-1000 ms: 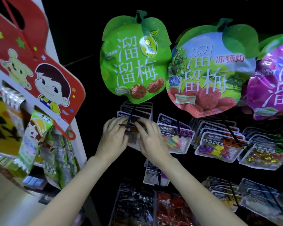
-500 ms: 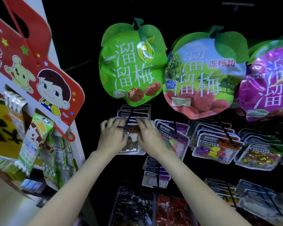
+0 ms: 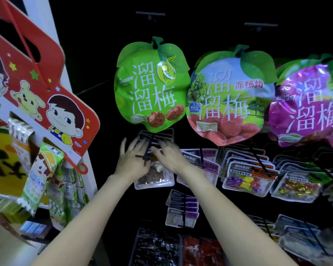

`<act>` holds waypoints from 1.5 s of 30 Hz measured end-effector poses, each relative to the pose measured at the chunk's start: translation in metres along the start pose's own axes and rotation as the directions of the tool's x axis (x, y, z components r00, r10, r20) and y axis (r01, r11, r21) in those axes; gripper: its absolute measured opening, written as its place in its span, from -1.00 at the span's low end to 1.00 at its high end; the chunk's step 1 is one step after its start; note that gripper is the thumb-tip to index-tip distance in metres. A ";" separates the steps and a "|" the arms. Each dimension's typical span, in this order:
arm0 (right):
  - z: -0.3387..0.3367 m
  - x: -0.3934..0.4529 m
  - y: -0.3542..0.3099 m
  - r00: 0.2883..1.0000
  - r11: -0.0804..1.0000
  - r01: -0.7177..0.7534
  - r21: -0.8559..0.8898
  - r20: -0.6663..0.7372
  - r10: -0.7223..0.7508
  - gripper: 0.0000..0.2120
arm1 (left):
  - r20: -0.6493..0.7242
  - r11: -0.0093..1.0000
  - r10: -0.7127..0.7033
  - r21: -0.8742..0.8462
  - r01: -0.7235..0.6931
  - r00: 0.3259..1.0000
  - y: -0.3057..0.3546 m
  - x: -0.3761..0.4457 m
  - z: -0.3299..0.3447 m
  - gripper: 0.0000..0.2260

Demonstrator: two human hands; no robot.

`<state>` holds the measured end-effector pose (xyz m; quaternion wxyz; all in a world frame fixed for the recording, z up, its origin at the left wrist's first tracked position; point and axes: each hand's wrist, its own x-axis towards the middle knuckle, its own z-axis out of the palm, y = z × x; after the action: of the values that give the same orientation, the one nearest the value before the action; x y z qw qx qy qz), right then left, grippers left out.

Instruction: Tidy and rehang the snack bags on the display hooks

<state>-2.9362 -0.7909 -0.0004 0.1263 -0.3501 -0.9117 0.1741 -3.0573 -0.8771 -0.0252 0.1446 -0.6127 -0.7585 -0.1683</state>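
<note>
Left hand [image 3: 132, 160] and right hand [image 3: 171, 157] — fingers spread — rest on the hooked snack bag [image 3: 154, 177] hanging below them.

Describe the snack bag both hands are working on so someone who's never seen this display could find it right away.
Start at the bright green apple-shaped bag at the top left of the dark hook wall. Directly below it, a small clear-fronted snack bag hangs on a black hook, with the left hand and right hand on its top. Unlike the colourful candy bags to its right, its contents are brown.
</note>
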 end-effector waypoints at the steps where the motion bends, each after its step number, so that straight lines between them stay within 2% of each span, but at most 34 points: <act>1: -0.002 0.003 0.001 0.999 0.999 0.002 0.033 0.050 -0.004 -0.49 | 0.021 1.000 -0.005 -0.010 0.005 1.000 0.000 0.002 0.000 -0.37; 3: -0.002 -0.001 0.002 0.997 0.998 0.021 0.054 0.072 -0.025 -0.49 | 0.020 1.000 0.012 -0.011 -0.012 1.000 -0.002 0.002 0.003 -0.35; 5: 0.004 -0.008 0.004 0.997 0.999 0.031 0.026 0.067 -0.032 -0.47 | 0.034 0.999 0.032 -0.017 -0.031 0.999 -0.005 -0.001 0.005 -0.41; 10: 0.005 -0.012 0.002 0.999 0.996 0.035 0.078 0.020 -0.037 -0.46 | -0.043 0.998 0.069 -0.006 -0.069 0.997 -0.008 -0.003 0.005 -0.53; 13: 0.006 -0.011 0.005 0.997 0.996 0.073 0.059 0.022 -0.075 -0.47 | -0.122 0.994 0.109 0.019 -0.107 0.987 -0.010 -0.005 0.008 -0.53; 16: 0.010 -0.013 0.008 0.997 0.992 0.079 0.097 0.007 -0.080 -0.48 | -0.165 0.996 0.087 -0.001 -0.089 0.982 -0.010 -0.006 0.012 -0.46; 19: 0.008 -0.005 0.006 0.997 0.984 0.041 0.171 -0.071 -0.030 -0.52 | -0.088 0.998 0.065 0.007 -0.065 0.994 -0.007 0.003 0.008 -0.33; 21: 0.008 0.007 0.001 0.989 0.981 -0.003 0.193 -0.145 0.031 -0.44 | 0.049 0.999 0.038 0.007 -0.038 0.998 -0.003 0.011 0.002 -0.25; 23: 0.007 0.019 0.000 0.989 0.987 -0.061 0.150 -0.121 0.080 -0.29 | 0.211 1.000 0.011 -0.018 -0.007 0.977 0.001 0.017 -0.003 -0.27; 24: 0.006 0.023 0.001 0.991 0.988 -0.093 0.119 -0.088 0.104 -0.27 | 0.244 1.000 0.004 -0.030 0.004 0.970 0.002 0.018 -0.005 -0.29; 27: 0.001 0.029 0.000 0.985 0.971 -0.165 0.176 -0.013 0.170 -0.49 | 0.247 0.999 0.002 -0.049 0.011 0.969 0.000 0.016 -0.008 -0.28; 28: 0.001 0.028 -0.001 0.985 0.965 -0.172 0.200 -0.001 0.175 -0.51 | 0.241 0.999 0.000 -0.044 0.011 0.971 -0.001 0.014 -0.008 -0.26; 32: 0.004 0.020 0.002 0.987 0.963 -0.159 0.220 0.017 0.159 -0.48 | 0.217 1.000 0.007 0.000 -0.007 0.976 0.001 0.014 -0.008 -0.34; 38: 0.005 0.018 0.001 0.993 0.981 -0.076 0.177 -0.075 0.090 -0.54 | 0.262 0.995 0.017 0.086 -0.041 0.965 -0.002 0.026 -0.009 -0.31; 41: 0.006 0.017 0.002 0.994 0.970 -0.059 0.237 -0.079 0.080 -0.55 | 0.289 1.000 0.020 0.013 -0.025 0.957 -0.003 0.031 -0.009 -0.19; 43: 0.006 0.014 0.004 0.994 0.955 -0.064 0.289 -0.062 0.085 -0.57 | 0.279 1.000 0.030 -0.014 -0.028 0.960 -0.005 0.032 -0.009 -0.24; 45: 0.006 0.009 0.004 0.995 0.950 -0.045 0.310 -0.069 0.069 -0.58 | 0.209 0.998 0.055 0.001 -0.057 0.976 -0.007 0.029 -0.008 -0.30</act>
<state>-2.9427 -0.7828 -0.0070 0.2100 -0.3590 -0.8572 0.3036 -3.0703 -0.8563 -0.0056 0.0711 -0.6476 -0.7525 -0.0964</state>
